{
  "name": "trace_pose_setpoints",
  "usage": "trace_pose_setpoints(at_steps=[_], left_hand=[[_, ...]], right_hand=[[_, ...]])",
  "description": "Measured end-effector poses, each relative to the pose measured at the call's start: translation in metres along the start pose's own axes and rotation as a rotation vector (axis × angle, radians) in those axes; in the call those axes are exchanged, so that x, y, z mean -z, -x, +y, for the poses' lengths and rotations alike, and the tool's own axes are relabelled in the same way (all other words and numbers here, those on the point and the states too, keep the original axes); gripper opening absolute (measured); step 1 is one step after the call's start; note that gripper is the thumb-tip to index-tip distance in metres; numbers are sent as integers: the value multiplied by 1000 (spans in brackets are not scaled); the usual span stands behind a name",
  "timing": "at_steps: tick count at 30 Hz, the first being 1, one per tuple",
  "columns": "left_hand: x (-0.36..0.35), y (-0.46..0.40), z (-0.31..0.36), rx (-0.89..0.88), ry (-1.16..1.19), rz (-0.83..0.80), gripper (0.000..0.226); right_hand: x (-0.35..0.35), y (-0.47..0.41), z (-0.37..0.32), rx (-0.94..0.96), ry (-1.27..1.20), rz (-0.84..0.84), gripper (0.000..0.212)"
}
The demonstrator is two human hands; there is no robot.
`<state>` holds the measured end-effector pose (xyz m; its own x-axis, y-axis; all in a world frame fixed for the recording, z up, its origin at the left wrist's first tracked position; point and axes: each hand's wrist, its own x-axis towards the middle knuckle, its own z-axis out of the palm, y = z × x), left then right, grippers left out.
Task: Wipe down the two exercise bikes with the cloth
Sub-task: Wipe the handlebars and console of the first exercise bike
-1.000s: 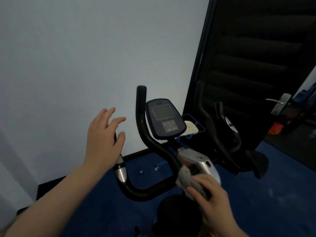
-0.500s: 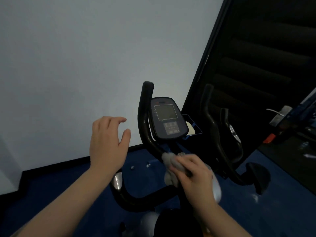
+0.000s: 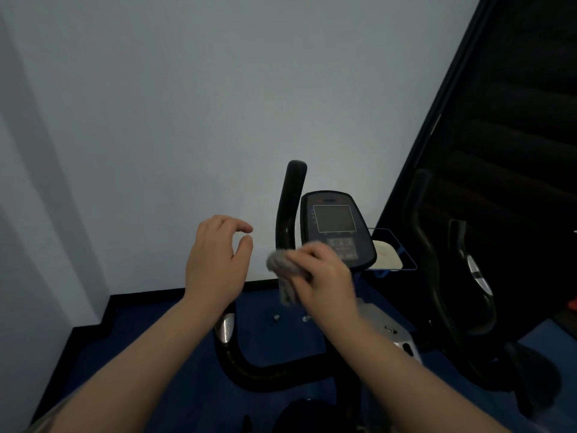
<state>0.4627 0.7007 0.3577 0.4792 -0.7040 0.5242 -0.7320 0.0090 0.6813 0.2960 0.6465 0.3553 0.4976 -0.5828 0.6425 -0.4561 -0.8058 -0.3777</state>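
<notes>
Head view, downward (perhaps close) over handlebar (image 3: 288,214)

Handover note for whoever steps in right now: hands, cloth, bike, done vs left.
Right hand: grips the grey cloth, held up by the upright black handlebar, just left of the console.
Left hand: empty, fingers loosely curled, hovering left of the handlebar, touching nothing.
Bike: directly in front; a small tray sits to the right of the console. A second set of handlebars shows at right against the dark panel.
Done: cannot tell from this view which surfaces are wiped.
Left: likely the handlebar, console and the rest of the frame, then the other bike.
</notes>
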Motion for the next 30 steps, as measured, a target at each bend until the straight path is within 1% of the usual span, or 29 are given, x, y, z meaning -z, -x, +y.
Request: trace_pose_setpoints(at_steps=[1, 3, 4, 6, 9, 11, 13, 15, 17, 20, 22, 23, 24, 25, 27, 28, 30], left_hand=[[1, -1, 1, 7, 10, 0, 15], [3, -1, 2, 17, 17, -11, 15], [4, -1, 2, 24, 13, -19, 15], [6, 0, 2, 32, 2, -32, 15], [4, 1, 3, 35, -4, -14, 14], [2, 0, 3, 31, -19, 10, 13], [2, 0, 2, 17, -38, 14, 13], [1, 0, -1, -2, -58, 10, 13], [0, 1, -4, -11, -67, 21, 12], [-2, 3, -4, -23, -64, 44, 11], [-4, 4, -5, -55, -76, 60, 11], [-5, 3, -6, -66, -86, 68, 10], [-6, 3, -8, -71, -96, 76, 10], [-8, 3, -9, -75, -104, 82, 10], [-11, 2, -10, -85, -114, 99, 9], [-12, 2, -10, -90, -116, 108, 10], [-12, 2, -10, -92, -121, 107, 21]], right_hand=[[-8, -17, -3, -32, -24, 12, 15], [-17, -40, -3, -149, -115, 87, 13], [-18, -41, -1, -193, -169, 117, 12], [-15, -24, 5, -238, -246, 118, 15], [-4, 12, 11, -158, -218, 57, 20], [-5, 1, 16, -130, -218, 51, 16], [-9, -29, 15, -139, -203, 79, 10], [-16, -52, 11, -114, -141, 140, 11], [-20, -53, 11, -110, -157, 180, 14], [-12, -21, 13, -160, -234, 119, 14], [0, -8, 14, -199, -254, 36, 19], [7, -12, 15, -234, -303, 27, 22], [13, -21, 17, -252, -354, 63, 27], [18, -33, 18, -238, -382, 135, 32], [24, -67, 13, -193, -374, 262, 39], [21, -82, 9, -188, -373, 287, 37], [3, -97, 1, -222, -390, 287, 29]])
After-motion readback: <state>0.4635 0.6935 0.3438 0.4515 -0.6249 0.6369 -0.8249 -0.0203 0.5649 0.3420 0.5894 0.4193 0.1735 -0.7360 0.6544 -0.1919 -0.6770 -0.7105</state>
